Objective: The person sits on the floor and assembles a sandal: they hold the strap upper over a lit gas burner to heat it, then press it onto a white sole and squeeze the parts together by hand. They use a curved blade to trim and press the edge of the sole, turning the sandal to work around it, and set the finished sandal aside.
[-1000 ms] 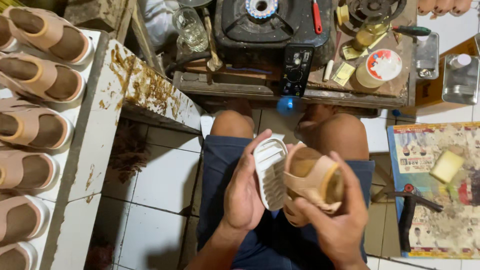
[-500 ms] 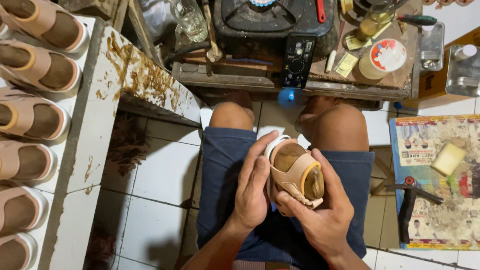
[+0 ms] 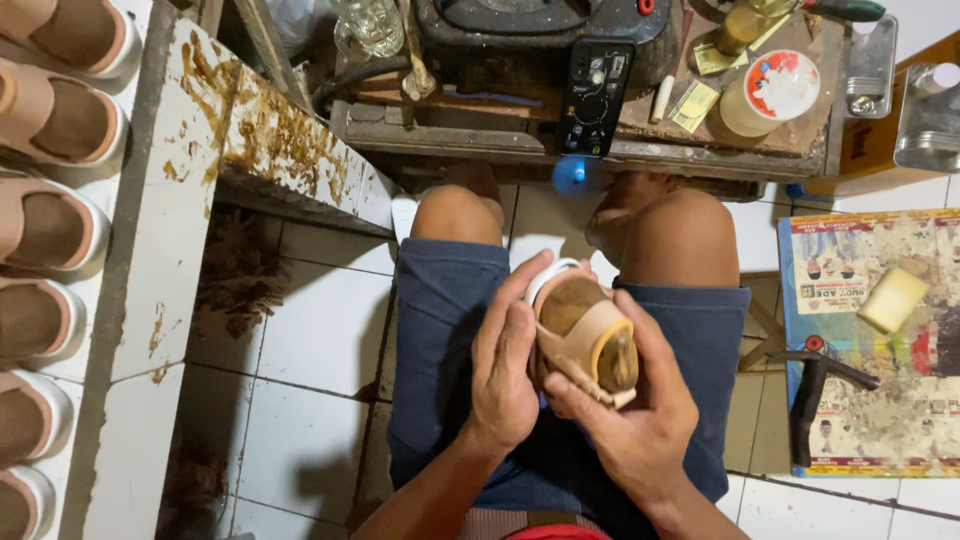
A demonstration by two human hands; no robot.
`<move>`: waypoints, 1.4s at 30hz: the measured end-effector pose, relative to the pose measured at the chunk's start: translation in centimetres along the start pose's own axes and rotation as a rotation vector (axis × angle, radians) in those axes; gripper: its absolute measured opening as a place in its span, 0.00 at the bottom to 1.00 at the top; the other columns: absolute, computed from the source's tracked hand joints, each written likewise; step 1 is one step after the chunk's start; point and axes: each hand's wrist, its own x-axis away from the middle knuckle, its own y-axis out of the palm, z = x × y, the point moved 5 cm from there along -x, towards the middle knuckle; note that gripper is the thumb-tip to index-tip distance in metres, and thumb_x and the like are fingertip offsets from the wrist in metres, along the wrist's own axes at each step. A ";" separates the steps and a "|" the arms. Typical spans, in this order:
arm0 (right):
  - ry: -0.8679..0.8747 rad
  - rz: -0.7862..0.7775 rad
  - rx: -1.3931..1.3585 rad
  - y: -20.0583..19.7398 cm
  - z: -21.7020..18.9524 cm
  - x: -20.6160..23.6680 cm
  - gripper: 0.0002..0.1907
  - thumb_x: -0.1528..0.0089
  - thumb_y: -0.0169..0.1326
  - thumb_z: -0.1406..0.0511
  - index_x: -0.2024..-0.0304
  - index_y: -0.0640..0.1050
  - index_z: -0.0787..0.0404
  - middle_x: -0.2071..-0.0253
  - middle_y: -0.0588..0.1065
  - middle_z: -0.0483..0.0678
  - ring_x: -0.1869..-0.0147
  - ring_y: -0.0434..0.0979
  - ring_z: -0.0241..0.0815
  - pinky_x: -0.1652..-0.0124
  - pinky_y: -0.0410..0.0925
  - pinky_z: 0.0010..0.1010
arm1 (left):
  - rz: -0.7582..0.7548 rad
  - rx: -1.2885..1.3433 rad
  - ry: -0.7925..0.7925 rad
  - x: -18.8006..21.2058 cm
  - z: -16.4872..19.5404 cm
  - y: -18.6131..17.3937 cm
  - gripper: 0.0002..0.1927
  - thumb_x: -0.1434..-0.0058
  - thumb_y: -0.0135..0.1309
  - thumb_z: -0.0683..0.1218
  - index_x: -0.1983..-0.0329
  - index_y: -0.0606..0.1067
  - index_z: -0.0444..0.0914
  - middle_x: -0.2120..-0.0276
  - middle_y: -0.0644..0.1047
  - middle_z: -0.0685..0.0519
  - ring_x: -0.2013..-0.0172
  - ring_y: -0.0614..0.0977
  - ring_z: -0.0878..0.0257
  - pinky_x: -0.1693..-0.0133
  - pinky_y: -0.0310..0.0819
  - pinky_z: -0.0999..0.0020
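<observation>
A tan sandal with a white sole sits over the person's lap, pressed between both hands. The left hand lies flat along its side, fingers curved up over the white heel end, closed on the shoe. The right hand cups it from below and the far side, thumb on the strap, likewise clamped on it. The sandal looks light, with a fairly stiff sole and a soft, pliable upper; the sole edges give the firmest hold, while the strap would bend under a squeeze. Whether the sole is fully bonded to the upper is hard to tell from here. More sandals line the white shelf at the left, and a cluttered table stands ahead.
</observation>
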 end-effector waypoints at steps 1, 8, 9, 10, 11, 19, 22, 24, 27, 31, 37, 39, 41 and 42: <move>-0.070 -0.001 0.002 0.1 -0.5 0.1 0.45 0.48 0.70 0.72 0.32 0.64 0.71 0.34 0.69 0.59 0.32 0.73 0.48 0.37 0.69 0.35 | -0.007 -0.033 0.017 0.2 0.1 0.0 0.26 0.19 0.33 0.52 0.27 0.61 0.30 0.37 0.74 0.36 0.37 0.77 0.52 0.33 0.69 0.59; -0.339 0.027 0.085 0.6 -2.5 1.2 0.46 0.50 0.72 0.70 0.33 0.65 0.67 0.37 0.70 0.64 0.31 0.74 0.59 0.34 0.70 0.44 | -0.117 0.027 0.028 1.8 0.0 -0.3 0.26 0.19 0.28 0.52 0.27 0.58 0.30 0.33 0.70 0.32 0.33 0.74 0.45 0.29 0.66 0.51; -0.362 0.033 0.083 0.6 -2.6 1.3 0.46 0.50 0.72 0.70 0.33 0.65 0.66 0.37 0.71 0.65 0.31 0.74 0.60 0.34 0.70 0.45 | -0.128 0.013 0.022 2.0 -0.1 -0.4 0.26 0.19 0.28 0.52 0.27 0.58 0.31 0.32 0.69 0.32 0.32 0.74 0.44 0.29 0.66 0.50; -0.372 0.027 0.067 0.7 -2.6 1.4 0.46 0.50 0.73 0.70 0.33 0.64 0.66 0.37 0.71 0.66 0.31 0.74 0.60 0.34 0.70 0.46 | -0.137 0.023 0.027 2.2 -0.2 -0.5 0.26 0.18 0.28 0.52 0.27 0.58 0.31 0.32 0.69 0.32 0.32 0.73 0.44 0.29 0.66 0.50; -0.382 0.021 0.053 0.7 -2.5 1.5 0.46 0.50 0.73 0.69 0.33 0.64 0.66 0.37 0.70 0.67 0.31 0.74 0.61 0.34 0.70 0.47 | -0.146 0.035 0.031 2.3 -0.3 -0.5 0.26 0.18 0.28 0.53 0.27 0.58 0.31 0.31 0.68 0.32 0.31 0.73 0.44 0.28 0.65 0.50; -0.386 0.018 0.064 0.9 -1.8 2.2 0.45 0.50 0.73 0.68 0.35 0.65 0.68 0.38 0.70 0.69 0.33 0.75 0.62 0.36 0.72 0.47 | -0.145 0.100 0.036 3.2 -0.6 -1.0 0.26 0.18 0.29 0.53 0.27 0.56 0.31 0.30 0.66 0.30 0.30 0.71 0.42 0.27 0.64 0.47; -0.376 0.020 0.076 1.1 -1.7 2.3 0.45 0.51 0.73 0.67 0.35 0.66 0.68 0.38 0.70 0.69 0.33 0.75 0.63 0.36 0.72 0.47 | -0.166 0.103 0.052 3.3 -0.4 -1.1 0.26 0.18 0.28 0.53 0.26 0.56 0.31 0.29 0.65 0.30 0.29 0.71 0.42 0.27 0.64 0.47; -0.351 0.017 0.064 1.1 -1.6 2.3 0.44 0.51 0.73 0.66 0.36 0.66 0.68 0.38 0.70 0.70 0.33 0.75 0.63 0.35 0.72 0.47 | -0.200 0.045 0.092 3.3 0.0 -1.1 0.26 0.17 0.27 0.53 0.26 0.56 0.32 0.29 0.65 0.31 0.29 0.71 0.42 0.26 0.65 0.48; -0.384 0.006 0.077 1.1 -1.7 2.3 0.44 0.50 0.73 0.65 0.36 0.66 0.68 0.38 0.70 0.69 0.33 0.75 0.62 0.36 0.72 0.46 | -0.193 -0.057 0.114 3.4 0.4 -1.3 0.25 0.15 0.27 0.52 0.26 0.56 0.30 0.29 0.67 0.29 0.29 0.72 0.41 0.29 0.66 0.50; -0.378 -0.003 0.084 1.0 -1.5 2.3 0.44 0.50 0.73 0.65 0.36 0.66 0.68 0.39 0.71 0.70 0.33 0.75 0.63 0.36 0.72 0.46 | -0.199 -0.025 0.106 3.4 0.4 -1.2 0.25 0.16 0.26 0.52 0.26 0.56 0.30 0.29 0.66 0.29 0.29 0.72 0.41 0.28 0.65 0.49; -0.383 -0.010 0.106 1.0 -1.6 2.3 0.44 0.50 0.73 0.65 0.36 0.66 0.69 0.39 0.71 0.70 0.33 0.75 0.63 0.36 0.72 0.47 | -0.195 -0.049 0.118 3.4 0.4 -1.2 0.25 0.16 0.26 0.52 0.26 0.56 0.31 0.29 0.66 0.29 0.29 0.72 0.41 0.27 0.66 0.48; -0.385 -0.018 0.103 1.0 -1.6 2.2 0.44 0.50 0.73 0.65 0.36 0.66 0.69 0.39 0.71 0.69 0.33 0.75 0.63 0.36 0.72 0.47 | -0.195 -0.069 0.128 3.5 0.5 -1.3 0.25 0.16 0.26 0.52 0.26 0.56 0.31 0.29 0.66 0.29 0.29 0.72 0.41 0.29 0.66 0.50; -0.391 -0.028 0.101 1.0 -1.7 2.2 0.44 0.50 0.73 0.66 0.36 0.66 0.69 0.39 0.71 0.70 0.33 0.75 0.64 0.36 0.71 0.47 | -0.195 -0.076 0.123 3.6 0.5 -1.4 0.25 0.16 0.26 0.52 0.26 0.56 0.32 0.29 0.66 0.29 0.29 0.72 0.41 0.28 0.66 0.48; -0.393 -0.033 0.099 1.0 -1.8 2.1 0.44 0.50 0.73 0.66 0.36 0.66 0.69 0.39 0.71 0.70 0.33 0.75 0.64 0.36 0.71 0.47 | -0.195 -0.080 0.120 3.6 0.5 -1.5 0.25 0.16 0.26 0.52 0.26 0.56 0.32 0.29 0.66 0.29 0.29 0.72 0.40 0.27 0.67 0.47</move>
